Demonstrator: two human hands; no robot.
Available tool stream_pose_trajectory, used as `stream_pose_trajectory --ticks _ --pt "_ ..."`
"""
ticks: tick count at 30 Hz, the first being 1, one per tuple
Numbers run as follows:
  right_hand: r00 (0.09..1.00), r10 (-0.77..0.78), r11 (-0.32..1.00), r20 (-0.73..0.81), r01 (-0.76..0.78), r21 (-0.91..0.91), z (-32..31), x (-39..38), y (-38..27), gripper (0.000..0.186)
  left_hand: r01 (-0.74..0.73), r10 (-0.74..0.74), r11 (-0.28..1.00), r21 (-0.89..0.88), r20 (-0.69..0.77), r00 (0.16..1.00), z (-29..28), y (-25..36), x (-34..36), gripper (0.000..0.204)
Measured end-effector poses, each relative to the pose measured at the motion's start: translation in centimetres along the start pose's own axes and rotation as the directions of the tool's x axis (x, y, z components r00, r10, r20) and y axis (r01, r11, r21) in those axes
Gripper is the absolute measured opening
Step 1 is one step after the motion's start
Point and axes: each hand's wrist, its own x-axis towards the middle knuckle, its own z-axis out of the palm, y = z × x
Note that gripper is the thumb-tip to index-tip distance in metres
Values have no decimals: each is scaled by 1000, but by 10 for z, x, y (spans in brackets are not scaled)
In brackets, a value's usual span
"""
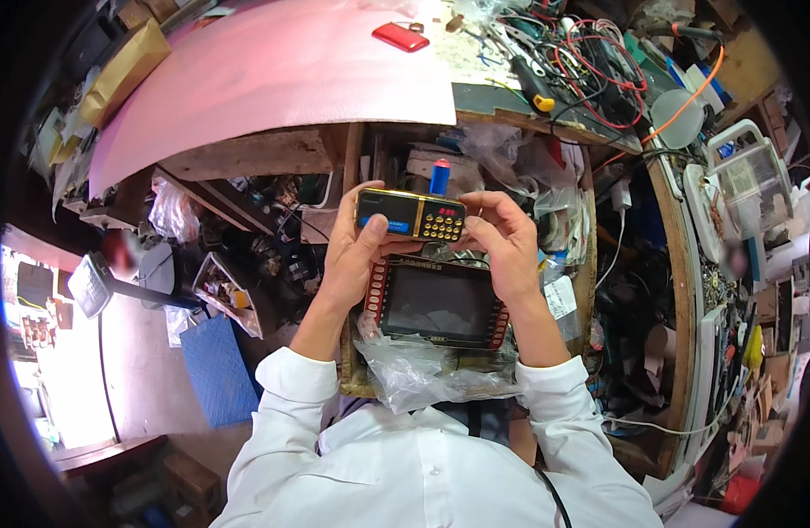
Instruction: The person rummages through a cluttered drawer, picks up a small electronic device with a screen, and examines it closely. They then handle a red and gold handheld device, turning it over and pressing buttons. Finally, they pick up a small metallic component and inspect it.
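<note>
A small black portable radio [414, 214] with gold trim, round gold buttons and a lit red display is held up level between my hands. My left hand [348, 251] is closed around its left end, the thumb lying across the front. The fingers and thumb of my right hand [511, 251] pinch its right end near the buttons. From the radio's top edge stands a blue stick [439, 179] with a red tip, apparently a USB drive. Just below lies a larger player [440, 299] with a dark screen and red button strips, partly over a crumpled clear plastic bag [423, 374].
An open wooden drawer [590, 308] holding plastic bags lies under my hands. Beyond it, a pink sheet [290, 70] covers the bench, with a red case [401, 36] on top. Tangled wires [603, 66] and tools crowd the right. A blue board [217, 370] leans at left.
</note>
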Motion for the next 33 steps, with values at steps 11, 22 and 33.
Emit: stream_pose_trajectory --ticks 11,22,33 --pt "1000 26 1000 3 -26 10 2 -1 -1 25 77 -81 994 -71 -49 996 -5 -2 1 61" --pt "999 34 999 0 -34 16 1 -2 -5 26 99 -103 994 -44 -77 992 -1 -3 1 67" --pt "999 33 999 -6 -33 21 2 -2 -4 26 97 -100 994 -54 -57 993 -3 -3 1 62"
